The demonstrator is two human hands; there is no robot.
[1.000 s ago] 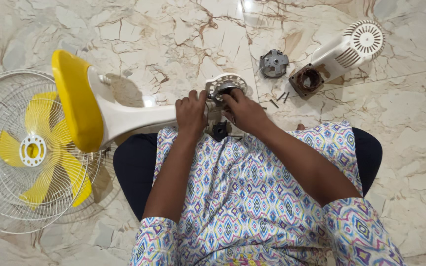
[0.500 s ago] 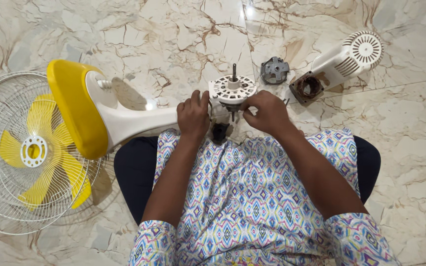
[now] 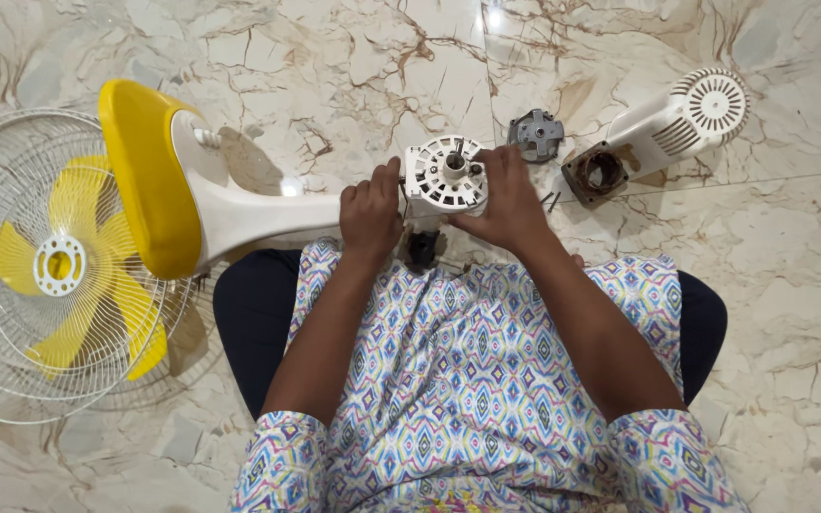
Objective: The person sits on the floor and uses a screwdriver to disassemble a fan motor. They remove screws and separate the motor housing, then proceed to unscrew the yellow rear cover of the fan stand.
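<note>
The white round motor housing (image 3: 446, 174) sits above the person's lap, at the stand's end. The left hand (image 3: 371, 211) curls closed around the white stand neck (image 3: 268, 217) at its nine o'clock; the right hand (image 3: 508, 198) clasps its three o'clock side. A grey bracket (image 3: 536, 134) lies at two o'clock, and the yellow fan guard (image 3: 49, 266) is well apart at nine.

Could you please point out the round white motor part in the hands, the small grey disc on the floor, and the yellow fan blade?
white motor part (image 3: 446, 174), head view, ribbed top face.
grey disc (image 3: 535, 134), head view, centre.
yellow fan blade (image 3: 13, 258), head view, left-hand blade.
</note>
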